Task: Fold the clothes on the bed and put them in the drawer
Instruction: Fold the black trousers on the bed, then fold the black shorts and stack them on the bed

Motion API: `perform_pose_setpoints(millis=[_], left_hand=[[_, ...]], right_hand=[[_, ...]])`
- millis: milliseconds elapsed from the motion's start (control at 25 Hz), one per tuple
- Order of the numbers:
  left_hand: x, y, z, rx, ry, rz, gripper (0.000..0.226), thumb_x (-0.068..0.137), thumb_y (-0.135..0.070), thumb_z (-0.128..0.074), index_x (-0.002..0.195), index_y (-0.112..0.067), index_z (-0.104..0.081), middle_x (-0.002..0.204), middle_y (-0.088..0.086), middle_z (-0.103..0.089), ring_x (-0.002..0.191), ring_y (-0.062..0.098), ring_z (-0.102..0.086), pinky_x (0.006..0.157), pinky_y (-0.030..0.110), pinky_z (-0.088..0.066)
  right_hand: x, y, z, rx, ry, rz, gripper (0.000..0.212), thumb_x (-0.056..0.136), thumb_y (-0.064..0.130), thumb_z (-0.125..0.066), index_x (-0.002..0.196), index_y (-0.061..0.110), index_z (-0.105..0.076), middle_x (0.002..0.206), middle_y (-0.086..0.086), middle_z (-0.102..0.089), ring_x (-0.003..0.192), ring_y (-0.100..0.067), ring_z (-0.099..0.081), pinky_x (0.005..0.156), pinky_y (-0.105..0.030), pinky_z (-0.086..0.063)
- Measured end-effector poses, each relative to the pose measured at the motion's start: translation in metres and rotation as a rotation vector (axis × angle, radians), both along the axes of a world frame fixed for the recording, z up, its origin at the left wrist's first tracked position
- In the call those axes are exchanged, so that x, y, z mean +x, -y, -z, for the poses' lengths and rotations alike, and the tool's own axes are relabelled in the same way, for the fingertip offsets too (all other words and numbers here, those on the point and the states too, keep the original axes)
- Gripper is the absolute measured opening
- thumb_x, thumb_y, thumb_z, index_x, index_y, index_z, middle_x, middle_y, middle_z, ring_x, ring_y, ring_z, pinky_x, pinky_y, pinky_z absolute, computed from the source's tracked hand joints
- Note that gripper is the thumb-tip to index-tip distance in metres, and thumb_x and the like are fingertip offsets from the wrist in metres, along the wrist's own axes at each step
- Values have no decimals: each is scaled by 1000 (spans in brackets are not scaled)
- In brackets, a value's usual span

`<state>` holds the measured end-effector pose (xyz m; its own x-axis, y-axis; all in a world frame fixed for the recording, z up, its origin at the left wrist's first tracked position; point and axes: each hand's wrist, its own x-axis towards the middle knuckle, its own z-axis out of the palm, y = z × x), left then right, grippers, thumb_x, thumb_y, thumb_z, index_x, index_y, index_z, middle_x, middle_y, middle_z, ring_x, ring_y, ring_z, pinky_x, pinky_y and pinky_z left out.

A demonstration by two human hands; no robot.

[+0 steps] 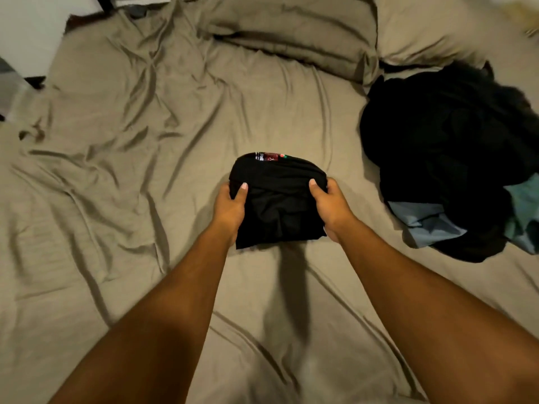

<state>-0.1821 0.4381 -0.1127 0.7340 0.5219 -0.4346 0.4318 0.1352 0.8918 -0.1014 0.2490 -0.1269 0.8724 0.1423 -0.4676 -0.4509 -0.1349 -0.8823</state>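
A folded black garment (278,199), with a small red and white print showing at its far edge, is held just above the bed sheet (131,170) in the middle of the view. My left hand (230,208) grips its left side, thumb on top. My right hand (329,208) grips its right side the same way. To the right lies a pile of dark clothes (446,153) with a grey-blue piece (423,223) and a teal piece at its near edge. No drawer is in view.
The wrinkled beige sheet covers the whole bed. Two beige pillows (291,33) lie at the far side, one behind the clothes pile. A white wall and a dark frame show at the far left corner.
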Motion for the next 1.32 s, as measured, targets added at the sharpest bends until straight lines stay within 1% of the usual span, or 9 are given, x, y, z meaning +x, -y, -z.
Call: perform_pose_setpoints(millis=[120,240,360,480,640,800,920,1120,1320], left_hand=[[12,-10,39,211,-120,138,64,96,-24,-65,152,-18,-34,141,4,-53,128,24,-52,111,40,-42],[-6,-2,72,366,-179,307,80,94,-13,-66,159,-17,-20,154,8,-42,140,29,-42,116,37,-33],[-28,7,81,595,-323,389,86,94,-22,-67,160,-20,-12,158,13,-35,141,36,-37,117,42,-29],[-46,25,64,758,-480,524,88,96,-35,-61,160,-18,-3,164,15,-19,146,37,-25,119,41,-21],[-55,59,7,884,-437,659,83,99,-45,-52,160,-18,-3,168,9,-2,151,33,-12,120,45,-23],[-36,106,-46,883,-294,811,81,100,-52,-47,160,-18,-5,168,3,-1,151,30,-11,117,46,-30],[-18,161,-95,836,-132,907,78,101,-53,-42,159,-15,-7,168,3,-4,151,29,-11,117,44,-28],[23,253,-141,753,35,970,75,102,-49,-45,159,-12,-13,166,5,-15,150,27,-14,119,38,-22],[88,353,-149,754,-13,951,75,101,-51,-46,158,-9,-19,164,10,-22,150,30,-20,121,37,-22]], right_hand=[[8,3,20,-275,-22,-189,68,98,37,-62,154,19,-28,153,-11,-45,135,-32,-49,115,-42,-40],[-18,20,43,-509,106,-457,85,95,28,-68,161,15,-15,159,-10,-37,143,-31,-41,115,-35,-35],[-40,35,53,-681,167,-650,92,94,35,-66,163,22,-6,166,-8,-25,149,-31,-30,120,-38,-31],[-59,45,37,-804,117,-747,92,96,45,-61,162,28,0,168,-12,-12,153,-34,-18,122,-42,-25],[-79,66,-17,-963,106,-671,80,99,51,-50,162,30,-4,169,-12,-8,152,-37,-17,119,-48,-30],[-91,91,-74,-1052,154,-484,74,101,57,-43,161,28,-12,168,-13,-9,152,-35,-13,119,-46,-27],[-97,130,-120,-1087,212,-306,74,99,62,-43,160,27,-19,168,-15,-9,153,-36,-13,120,-47,-27],[-72,221,-154,-1050,167,-120,70,101,59,-41,160,26,-22,169,-12,-7,154,-33,-11,118,-47,-26],[9,328,-149,-907,130,-79,70,101,58,-41,159,23,-23,167,-14,-13,151,-37,-19,118,-49,-30]])
